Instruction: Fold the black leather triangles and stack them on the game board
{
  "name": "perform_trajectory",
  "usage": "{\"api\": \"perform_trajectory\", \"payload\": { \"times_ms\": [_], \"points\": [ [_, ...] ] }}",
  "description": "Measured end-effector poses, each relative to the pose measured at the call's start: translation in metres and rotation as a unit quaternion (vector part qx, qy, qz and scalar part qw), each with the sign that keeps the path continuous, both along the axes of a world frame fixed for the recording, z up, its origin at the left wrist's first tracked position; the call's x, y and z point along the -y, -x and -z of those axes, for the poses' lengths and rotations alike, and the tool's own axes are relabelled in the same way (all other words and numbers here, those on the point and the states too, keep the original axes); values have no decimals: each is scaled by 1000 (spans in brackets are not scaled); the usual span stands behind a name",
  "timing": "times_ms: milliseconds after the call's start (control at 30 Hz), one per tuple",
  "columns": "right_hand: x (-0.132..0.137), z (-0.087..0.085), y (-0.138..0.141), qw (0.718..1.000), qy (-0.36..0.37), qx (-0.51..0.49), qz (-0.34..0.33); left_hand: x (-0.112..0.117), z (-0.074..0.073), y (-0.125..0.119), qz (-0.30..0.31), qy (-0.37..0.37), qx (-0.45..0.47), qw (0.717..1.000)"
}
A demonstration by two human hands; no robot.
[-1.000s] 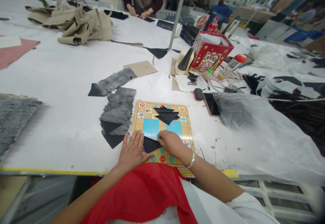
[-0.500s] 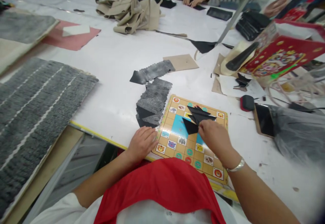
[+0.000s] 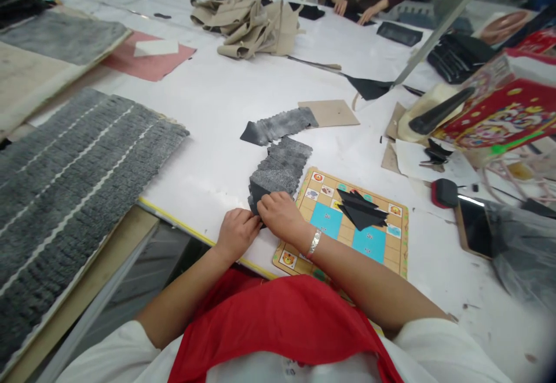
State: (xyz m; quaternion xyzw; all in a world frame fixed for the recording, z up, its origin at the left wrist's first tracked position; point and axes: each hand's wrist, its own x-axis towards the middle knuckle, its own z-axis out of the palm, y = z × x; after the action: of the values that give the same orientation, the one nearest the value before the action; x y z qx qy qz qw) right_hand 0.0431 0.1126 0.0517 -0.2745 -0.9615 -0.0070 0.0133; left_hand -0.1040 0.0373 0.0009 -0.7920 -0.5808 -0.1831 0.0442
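Note:
My right hand [image 3: 281,216] is closed at the near end of an overlapping row of grey and black pieces [image 3: 282,166]. Its fingertips press on a black triangular piece [image 3: 257,189], partly hidden beneath them. Beside it my left hand [image 3: 237,233] has its fingers curled, and the tips meet dark material at the same spot. A small pile of black triangular pieces [image 3: 362,210] lies on the game board [image 3: 345,238], which is printed with animal pictures and blue squares. My right forearm covers the board's near part.
Behind the row lie a second grey strip [image 3: 282,123] and a tan card [image 3: 337,113]. Grey striped fabric [image 3: 87,174] covers the left side. To the right are a phone [image 3: 474,226], a red box [image 3: 504,105] and a metal pole [image 3: 443,26]. Across the table a person's hands [image 3: 369,13] work.
My right hand has moved left from the board's pile to the row's near end, bringing a black triangular piece. My left hand stays near the row. The view has shifted slightly.

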Motion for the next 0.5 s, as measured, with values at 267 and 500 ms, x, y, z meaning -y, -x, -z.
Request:
{"api": "perform_trajectory", "payload": {
  "times_ms": [267,500],
  "points": [
    [-27,1,27,999,6,33,-2,-2,-3,1,2,13,-9,1000],
    [-45,-8,3,994,0,-22,102,-4,-6,1,12,23,-14,1000]
  ]
}}
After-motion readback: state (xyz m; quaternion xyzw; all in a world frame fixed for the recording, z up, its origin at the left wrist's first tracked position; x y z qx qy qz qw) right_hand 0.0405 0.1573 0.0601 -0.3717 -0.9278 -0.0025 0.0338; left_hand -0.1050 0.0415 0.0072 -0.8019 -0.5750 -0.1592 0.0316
